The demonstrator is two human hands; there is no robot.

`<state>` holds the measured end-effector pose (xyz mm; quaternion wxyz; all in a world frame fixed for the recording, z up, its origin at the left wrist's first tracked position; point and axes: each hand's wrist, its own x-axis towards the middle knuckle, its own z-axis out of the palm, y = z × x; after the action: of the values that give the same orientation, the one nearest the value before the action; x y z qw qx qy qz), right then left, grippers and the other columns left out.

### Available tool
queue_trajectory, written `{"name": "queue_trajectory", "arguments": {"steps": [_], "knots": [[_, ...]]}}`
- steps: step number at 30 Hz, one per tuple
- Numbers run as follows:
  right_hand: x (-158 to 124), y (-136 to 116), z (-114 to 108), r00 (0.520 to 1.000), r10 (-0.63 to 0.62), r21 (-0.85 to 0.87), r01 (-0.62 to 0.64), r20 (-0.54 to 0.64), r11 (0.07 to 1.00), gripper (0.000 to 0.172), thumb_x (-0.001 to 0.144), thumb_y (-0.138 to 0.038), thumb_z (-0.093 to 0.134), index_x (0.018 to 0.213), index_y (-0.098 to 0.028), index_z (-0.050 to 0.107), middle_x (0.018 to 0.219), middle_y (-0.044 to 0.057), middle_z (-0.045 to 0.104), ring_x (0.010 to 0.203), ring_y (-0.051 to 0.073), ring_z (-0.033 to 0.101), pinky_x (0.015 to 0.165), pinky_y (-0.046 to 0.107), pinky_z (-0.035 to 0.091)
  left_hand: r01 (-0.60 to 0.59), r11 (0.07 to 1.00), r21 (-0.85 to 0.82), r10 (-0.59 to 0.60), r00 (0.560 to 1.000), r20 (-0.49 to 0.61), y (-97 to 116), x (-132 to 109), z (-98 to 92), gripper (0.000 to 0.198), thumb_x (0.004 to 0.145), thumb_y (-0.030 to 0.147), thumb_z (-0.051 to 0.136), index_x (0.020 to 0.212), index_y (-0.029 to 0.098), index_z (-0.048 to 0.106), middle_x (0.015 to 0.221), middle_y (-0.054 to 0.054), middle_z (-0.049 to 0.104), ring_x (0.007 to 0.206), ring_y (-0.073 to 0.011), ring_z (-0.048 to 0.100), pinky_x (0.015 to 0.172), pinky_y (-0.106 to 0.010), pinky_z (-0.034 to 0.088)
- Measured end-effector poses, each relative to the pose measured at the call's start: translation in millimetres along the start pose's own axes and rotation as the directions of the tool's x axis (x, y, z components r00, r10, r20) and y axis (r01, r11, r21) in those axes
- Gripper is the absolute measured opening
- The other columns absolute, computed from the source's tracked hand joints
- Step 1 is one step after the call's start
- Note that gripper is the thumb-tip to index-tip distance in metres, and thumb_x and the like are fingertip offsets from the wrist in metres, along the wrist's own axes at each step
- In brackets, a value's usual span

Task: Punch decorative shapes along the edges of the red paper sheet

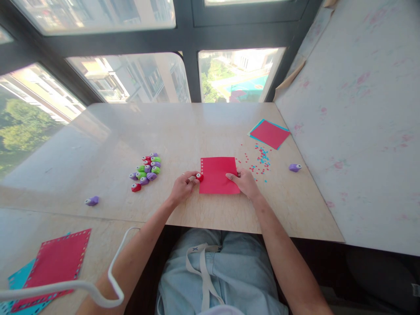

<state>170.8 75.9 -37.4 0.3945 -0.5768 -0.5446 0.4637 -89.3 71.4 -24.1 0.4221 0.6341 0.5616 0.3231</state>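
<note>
A square sheet of red paper point(218, 179) lies in front of me, with a row of small punched holes along the upper part of its left edge. My left hand point(184, 186) is closed on a small red craft punch point(199, 176), which sits at that left edge just below the holes. With thumb on top, my right hand point(245, 181) pinches the right edge of the sheet. Red and blue punched bits point(260, 161) are scattered just beyond my right hand.
Several purple, green and red punches point(147, 168) cluster left of the sheet. Single purple punches lie at far left point(92, 201) and right point(295, 167). Plain paper sheets point(271, 134) rest at back right. Hole-edged sheets point(55, 262) and a white cable point(111, 275) are at lower left.
</note>
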Motion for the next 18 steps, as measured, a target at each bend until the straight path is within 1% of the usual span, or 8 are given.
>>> {"name": "queue_trajectory", "arguments": {"steps": [5,8,13,16,18], "knots": [[0.4,1.6,0.5,1.000,-0.001,-0.010,0.001,-0.003,1.000,0.047,0.074,-0.061,0.068,0.082,-0.015,0.068,0.068,0.006,0.068,0.062,0.021,0.064,0.047,0.026,0.046,-0.005,1.000,0.004,0.005,1.000,0.003,-1.3,0.6,-0.1,0.030,0.083,0.035,0.056,0.105,0.018,0.067,0.057,0.004,0.056,0.042,-0.0093,0.046,0.041,-0.019,0.037],[-0.1,0.2,0.6,1.000,0.006,0.019,-0.006,-0.005,1.000,0.047,0.073,-0.061,0.070,0.081,-0.015,0.067,0.068,0.006,0.068,0.062,0.021,0.064,0.047,0.027,0.047,-0.012,1.000,0.015,0.012,1.000,0.001,-1.6,0.8,0.2,0.029,0.083,0.035,0.056,0.105,0.018,0.067,0.057,0.004,0.056,0.042,-0.0097,0.048,0.041,-0.019,0.037],[-1.2,-4.0,0.3,0.999,0.043,0.076,-0.044,0.018,0.996,0.046,0.071,-0.058,0.071,0.085,-0.014,0.068,0.076,0.008,0.071,0.060,0.020,0.064,0.046,0.026,0.047,-0.010,1.000,-0.008,0.010,1.000,-0.018,-1.1,-0.6,1.2,0.030,0.083,0.037,0.056,0.104,0.018,0.067,0.058,0.004,0.055,0.043,-0.0098,0.047,0.042,-0.020,0.036],[-1.6,-4.8,-0.2,0.997,0.071,0.058,-0.072,0.023,0.996,0.046,0.071,-0.057,0.072,0.086,-0.014,0.068,0.073,0.008,0.071,0.055,0.019,0.063,0.043,0.025,0.045,-0.002,1.000,0.001,0.002,1.000,-0.024,-0.8,-1.5,1.3,0.032,0.082,0.038,0.056,0.105,0.018,0.067,0.059,0.003,0.056,0.044,-0.0102,0.047,0.043,-0.021,0.036],[-1.4,-3.9,-0.6,0.996,0.078,0.064,-0.080,0.032,0.995,0.047,0.070,-0.057,0.072,0.087,-0.014,0.068,0.073,0.008,0.071,0.056,0.019,0.064,0.044,0.025,0.046,-0.004,1.000,0.014,0.004,1.000,-0.026,-0.8,-1.8,1.1,0.033,0.082,0.039,0.056,0.105,0.018,0.067,0.060,0.002,0.057,0.046,-0.0111,0.049,0.045,-0.022,0.037]]}}
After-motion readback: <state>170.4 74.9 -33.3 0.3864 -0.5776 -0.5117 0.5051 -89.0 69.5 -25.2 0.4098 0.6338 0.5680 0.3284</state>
